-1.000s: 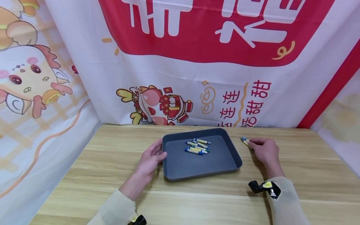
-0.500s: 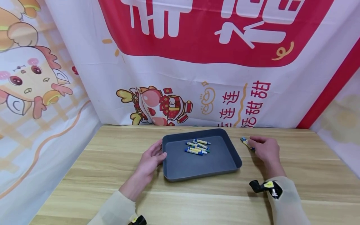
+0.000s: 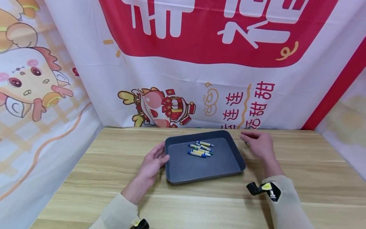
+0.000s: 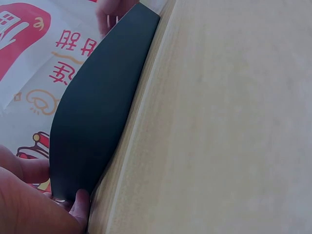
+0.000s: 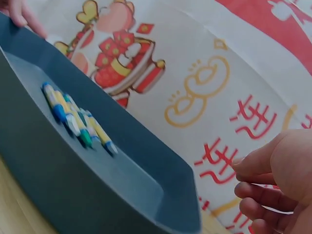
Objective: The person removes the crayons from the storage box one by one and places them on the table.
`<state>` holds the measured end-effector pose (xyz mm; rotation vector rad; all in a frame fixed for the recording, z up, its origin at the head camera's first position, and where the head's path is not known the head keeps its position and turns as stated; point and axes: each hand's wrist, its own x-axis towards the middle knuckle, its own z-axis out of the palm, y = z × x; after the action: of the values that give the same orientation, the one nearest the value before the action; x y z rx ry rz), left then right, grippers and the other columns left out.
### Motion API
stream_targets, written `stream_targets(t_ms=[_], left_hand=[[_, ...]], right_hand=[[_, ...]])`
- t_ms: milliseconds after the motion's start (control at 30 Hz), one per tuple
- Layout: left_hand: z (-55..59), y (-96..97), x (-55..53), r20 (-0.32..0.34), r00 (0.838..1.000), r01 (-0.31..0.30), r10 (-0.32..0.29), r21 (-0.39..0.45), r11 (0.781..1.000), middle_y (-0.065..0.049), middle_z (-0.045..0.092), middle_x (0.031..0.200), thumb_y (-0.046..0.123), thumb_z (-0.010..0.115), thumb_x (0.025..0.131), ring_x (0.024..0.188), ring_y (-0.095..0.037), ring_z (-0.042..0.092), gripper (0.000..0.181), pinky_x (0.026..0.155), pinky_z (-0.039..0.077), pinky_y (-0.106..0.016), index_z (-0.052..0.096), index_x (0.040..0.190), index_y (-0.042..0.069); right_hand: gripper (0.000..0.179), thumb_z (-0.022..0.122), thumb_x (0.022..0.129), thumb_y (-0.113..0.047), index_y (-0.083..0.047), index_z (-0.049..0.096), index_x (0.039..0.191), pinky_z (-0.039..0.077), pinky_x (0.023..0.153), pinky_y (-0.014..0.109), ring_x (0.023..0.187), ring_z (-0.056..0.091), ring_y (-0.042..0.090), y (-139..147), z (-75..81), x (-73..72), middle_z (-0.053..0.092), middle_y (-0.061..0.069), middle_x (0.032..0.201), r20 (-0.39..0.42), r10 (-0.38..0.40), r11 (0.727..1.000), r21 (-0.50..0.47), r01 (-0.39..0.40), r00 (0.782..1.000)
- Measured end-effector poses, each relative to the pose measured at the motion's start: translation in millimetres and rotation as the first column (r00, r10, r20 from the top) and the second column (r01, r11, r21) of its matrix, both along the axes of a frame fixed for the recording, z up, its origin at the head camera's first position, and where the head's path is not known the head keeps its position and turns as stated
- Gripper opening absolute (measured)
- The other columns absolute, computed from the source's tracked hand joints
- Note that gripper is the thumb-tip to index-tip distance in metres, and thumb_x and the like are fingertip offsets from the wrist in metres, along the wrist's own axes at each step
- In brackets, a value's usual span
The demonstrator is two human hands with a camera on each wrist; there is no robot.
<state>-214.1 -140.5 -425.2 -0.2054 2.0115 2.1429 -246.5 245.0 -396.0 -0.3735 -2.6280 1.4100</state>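
A dark grey tray point(image 3: 183, 176) rests on the wooden table. Several crayons point(image 3: 197, 154) with yellow wrappers and blue, white or green ends lie together in it. My left hand point(image 3: 152, 162) grips the tray's left side, thumb over the rim and fingers outside; the left wrist view shows digits on both faces of the wall. My right hand point(image 3: 260, 146) is just right of the tray's far right corner, thumb and forefinger drawn together. A bit of crayon point(image 3: 247, 144) shows below these fingertips, mostly hidden. I cannot tell whether the right hand holds a crayon.
A printed cloth point(image 3: 160, 76) with red lettering and cartoon figures hangs behind the table's point(image 3: 217, 203) far edge. More cartoon cloth point(image 3: 34, 133) covers the left side. Both beige sleeves point(image 3: 286, 197) carry small black wrist cameras.
My right hand has moved left and slightly away from me, toward the tray's far right corner, now covering most of the crayons outside it. My left hand and the tray stay put.
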Motion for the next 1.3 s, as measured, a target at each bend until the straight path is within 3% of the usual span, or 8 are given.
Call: stream_targets(t_ms=[233,467,700,1100,1300], left_hand=[[-0.2,-1.7,1.3,0.008,1.000,0.001,-0.001,-0.003,1.000,-0.015,0.034,0.173,0.002,0.059,0.105,0.159,-0.038,0.036,0.067,0.132,0.033,-0.051,0.036,0.166,0.016],[-1.2,-2.5,1.4,0.009,1.000,0.003,-0.003,-0.004,1.000,-0.015,0.034,0.173,0.002,0.060,0.105,0.159,-0.038,0.035,0.067,0.132,0.033,-0.051,0.036,0.166,0.015],[-0.5,-2.1,-1.7,0.014,1.000,-0.003,0.003,-0.014,1.000,-0.013,0.035,0.173,0.003,0.060,0.104,0.159,-0.036,0.036,0.067,0.131,0.034,-0.050,0.037,0.165,0.018],[-0.1,-3.2,-0.5,0.010,1.000,-0.001,0.001,-0.008,1.000,-0.014,0.034,0.174,0.001,0.060,0.104,0.159,-0.037,0.036,0.068,0.132,0.032,-0.051,0.037,0.166,0.017],[-0.9,-1.3,-0.5,0.010,1.000,0.002,-0.002,-0.004,1.000,-0.014,0.034,0.173,0.001,0.061,0.104,0.159,-0.037,0.036,0.068,0.132,0.032,-0.050,0.037,0.165,0.017]], right_hand=[[0.036,0.071,0.103,-0.031,-0.010,0.075,0.133,0.052,0.093,0.032,0.120,0.066,0.030,-25.4,4.5,-2.3,0.074,0.017,0.133,-0.034,0.063,0.998,0.005,-0.063,0.997],[0.034,0.072,0.103,-0.028,-0.011,0.075,0.132,0.054,0.099,0.041,0.118,0.062,0.030,-49.8,6.1,-5.9,0.071,0.015,0.136,-0.018,0.090,0.994,-0.054,-0.091,0.996],[0.029,0.073,0.102,-0.025,-0.012,0.077,0.128,0.054,0.103,0.048,0.119,0.065,0.033,-66.9,4.0,-15.8,0.073,0.015,0.133,-0.038,0.146,0.989,0.019,-0.146,0.989],[0.029,0.075,0.100,-0.023,-0.012,0.078,0.126,0.052,0.106,0.050,0.122,0.064,0.032,-87.2,-0.7,-31.7,0.075,0.013,0.132,0.028,0.240,0.968,0.073,-0.241,0.970],[0.028,0.077,0.099,-0.022,-0.011,0.079,0.124,0.055,0.101,0.048,0.115,0.067,0.031,-91.8,-5.2,-34.2,0.074,0.014,0.131,0.050,0.268,0.958,0.094,-0.272,0.962]])
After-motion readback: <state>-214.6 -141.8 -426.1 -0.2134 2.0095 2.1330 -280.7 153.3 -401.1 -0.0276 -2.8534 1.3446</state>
